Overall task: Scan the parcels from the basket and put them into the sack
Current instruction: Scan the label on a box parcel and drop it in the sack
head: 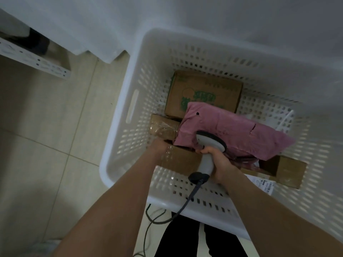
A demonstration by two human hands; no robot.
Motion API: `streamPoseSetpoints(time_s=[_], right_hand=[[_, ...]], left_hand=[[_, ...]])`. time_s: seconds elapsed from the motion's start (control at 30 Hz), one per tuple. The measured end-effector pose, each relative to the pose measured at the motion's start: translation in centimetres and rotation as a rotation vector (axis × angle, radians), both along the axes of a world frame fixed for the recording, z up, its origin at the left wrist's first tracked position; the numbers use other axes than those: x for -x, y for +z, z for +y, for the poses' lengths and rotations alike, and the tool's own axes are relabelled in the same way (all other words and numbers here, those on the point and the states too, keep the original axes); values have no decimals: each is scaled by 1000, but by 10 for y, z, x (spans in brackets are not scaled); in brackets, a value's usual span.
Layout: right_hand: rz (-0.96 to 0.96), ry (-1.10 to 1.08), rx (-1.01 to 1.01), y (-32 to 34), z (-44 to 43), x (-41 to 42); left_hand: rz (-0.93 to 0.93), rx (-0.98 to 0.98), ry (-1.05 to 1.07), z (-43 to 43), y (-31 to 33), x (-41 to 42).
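Right hand [218,163] curls round the grey scanner [210,143] handle; left hand [159,147] rests on the long cardboard box [289,172], fingers hidden. The white basket [115,127] holds that box, a green-printed box [202,89] with unreadable writing, a pink mailer [235,130] and an illegible barcode label [267,184].

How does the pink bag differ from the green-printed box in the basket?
The pink bag is soft, wrinkled plastic; the green-printed box is stiff brown cardboard. The bag lies tilted on top of other parcels, covering the box's near edge; the box sits lower, by the far wall. Both are inside the white basket.
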State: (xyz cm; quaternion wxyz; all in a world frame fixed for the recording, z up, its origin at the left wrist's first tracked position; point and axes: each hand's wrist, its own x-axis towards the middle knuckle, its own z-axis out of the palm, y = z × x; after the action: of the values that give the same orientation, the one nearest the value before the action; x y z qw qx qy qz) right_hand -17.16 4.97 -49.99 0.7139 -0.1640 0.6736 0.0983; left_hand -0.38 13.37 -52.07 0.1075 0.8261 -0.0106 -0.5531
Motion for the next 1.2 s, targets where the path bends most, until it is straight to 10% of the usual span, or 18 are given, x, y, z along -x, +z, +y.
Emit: streamPoseSetpoints(time_s=[0.47,0.7,1.2], right_hand=[[-34,-177,36,44,19,5],[68,-223,212,131,6,-11],[-92,-436,353,392,-60,-25]], left_hand=[[-100,-70,160,6,64,-16],[-111,131,593,-16,172,-27],[-65,362,655,-64,444,-39]])
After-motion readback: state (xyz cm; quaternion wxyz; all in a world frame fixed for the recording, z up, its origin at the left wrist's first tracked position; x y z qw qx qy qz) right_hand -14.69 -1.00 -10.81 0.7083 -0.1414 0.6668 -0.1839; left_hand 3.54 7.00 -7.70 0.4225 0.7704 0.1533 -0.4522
